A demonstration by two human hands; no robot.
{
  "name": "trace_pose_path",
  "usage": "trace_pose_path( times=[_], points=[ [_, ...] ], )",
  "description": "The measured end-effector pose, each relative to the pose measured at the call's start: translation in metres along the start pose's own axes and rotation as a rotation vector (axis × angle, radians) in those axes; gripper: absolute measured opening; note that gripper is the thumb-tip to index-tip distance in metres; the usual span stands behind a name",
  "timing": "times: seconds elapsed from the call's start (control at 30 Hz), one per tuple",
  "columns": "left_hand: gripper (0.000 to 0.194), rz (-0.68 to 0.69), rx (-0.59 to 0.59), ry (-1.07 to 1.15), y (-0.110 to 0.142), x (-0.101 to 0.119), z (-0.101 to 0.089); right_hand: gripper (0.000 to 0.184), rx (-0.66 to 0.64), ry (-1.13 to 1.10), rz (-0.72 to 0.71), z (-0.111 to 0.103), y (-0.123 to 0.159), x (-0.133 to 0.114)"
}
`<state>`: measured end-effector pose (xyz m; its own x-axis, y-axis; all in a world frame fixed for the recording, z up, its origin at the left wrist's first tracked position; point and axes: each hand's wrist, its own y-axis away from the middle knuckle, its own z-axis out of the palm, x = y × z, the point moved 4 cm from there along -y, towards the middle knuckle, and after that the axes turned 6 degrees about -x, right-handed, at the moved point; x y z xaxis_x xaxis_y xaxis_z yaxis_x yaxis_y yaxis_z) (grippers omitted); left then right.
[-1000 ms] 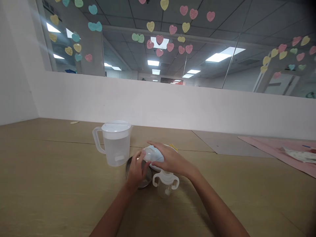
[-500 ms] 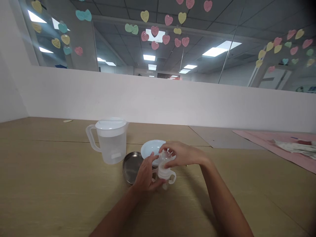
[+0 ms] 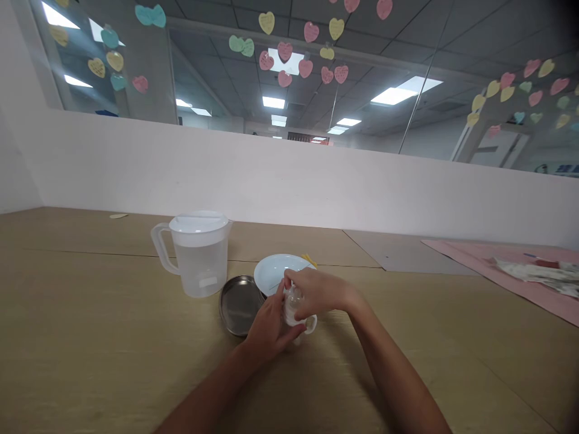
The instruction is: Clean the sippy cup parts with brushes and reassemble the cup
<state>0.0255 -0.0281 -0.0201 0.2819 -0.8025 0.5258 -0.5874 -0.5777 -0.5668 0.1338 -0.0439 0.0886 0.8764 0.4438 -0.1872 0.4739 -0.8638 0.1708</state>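
Note:
A small baby bottle (image 3: 290,314) with a white collar, a looped side handle and a clear domed top stands between my two hands. My left hand (image 3: 268,325) wraps round its body from the left, thumb across the front. From above and the right, my right hand (image 3: 312,292) has its fingers closed round the clear dome (image 3: 295,296). The fingers cover much of the bottle. Just behind lies a pale bowl (image 3: 271,267), and a round steel dish (image 3: 237,307) sits beside my left hand.
A lidded translucent pitcher (image 3: 201,265) with liquid in it stands at left. Yellow strips (image 3: 309,260) lie by the bowl's rim. On the right, a pink mat (image 3: 470,253) bears a white packet (image 3: 536,274). A white wall (image 3: 289,181) and glass panel rise behind the table.
My right hand has come slightly lower and turned over the dome, its fingers nearer my left fingertips. The view has shifted a little; the yellow strips now show more.

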Motion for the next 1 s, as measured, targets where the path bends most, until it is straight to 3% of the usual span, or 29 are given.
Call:
trace_pose_path(
  times=[0.47,0.67,0.77,0.9,1.0],
  points=[
    [0.086,-0.054,0.024,0.054,0.001,-0.006,0.002,0.051,-0.058,-0.059,0.002,0.003,-0.006,0.007],
    [0.09,0.11,0.186,-0.015,0.003,-0.019,-0.01,0.084,0.013,-0.288,-0.137,-0.011,0.008,0.022],
    [0.093,0.137,0.242,-0.015,0.003,-0.022,-0.017,0.085,0.074,-0.351,-0.121,-0.022,0.024,0.033],
    [0.099,0.079,0.139,-0.091,-0.002,-0.014,-0.015,0.082,0.06,-0.302,-0.066,-0.02,0.026,0.031],
    [0.08,0.029,0.013,-0.181,-0.007,-0.004,-0.009,0.069,-0.001,-0.173,-0.066,-0.007,0.011,0.013]
  ],
)
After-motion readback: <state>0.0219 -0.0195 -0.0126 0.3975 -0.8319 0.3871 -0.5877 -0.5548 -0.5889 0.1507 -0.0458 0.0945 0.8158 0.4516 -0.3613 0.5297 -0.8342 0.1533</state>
